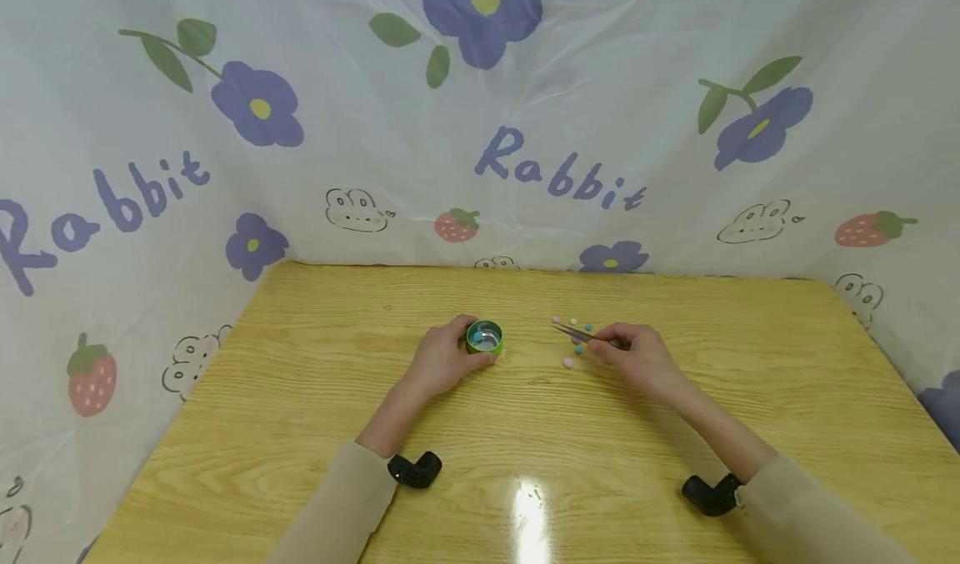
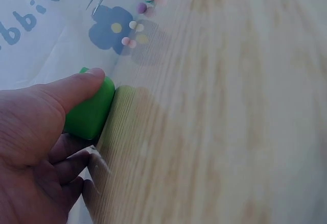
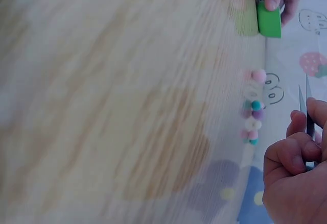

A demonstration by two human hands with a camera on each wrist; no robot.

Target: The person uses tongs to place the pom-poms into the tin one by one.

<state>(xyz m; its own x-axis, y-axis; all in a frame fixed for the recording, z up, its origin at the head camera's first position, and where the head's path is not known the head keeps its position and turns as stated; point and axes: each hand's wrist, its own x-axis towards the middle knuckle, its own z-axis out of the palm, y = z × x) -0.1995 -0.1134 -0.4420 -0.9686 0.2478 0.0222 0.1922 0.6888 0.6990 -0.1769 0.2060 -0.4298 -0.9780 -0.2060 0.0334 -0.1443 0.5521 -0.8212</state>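
Note:
My left hand (image 1: 442,356) grips a small round green tin (image 1: 484,347) that stands on the table, thumb at its near side and fingers round the back. In the head view something teal shows inside its shiny bottom. My right hand (image 1: 637,356) holds metal tweezers (image 1: 576,331), pinched between thumb and fingers, with the two tips apart and nothing between them. Below and around the tweezers lie several small balls: a pink ball (image 1: 567,363), a teal ball (image 1: 588,327), a white ball (image 1: 573,321) and a purple ball (image 2: 142,8).
The wooden table (image 1: 525,431) is glossy and reflects a light near its front. A white curtain (image 1: 600,89) with flowers, strawberries and rabbits hangs behind and to the left. Each wrist carries a black camera mount (image 1: 416,470).

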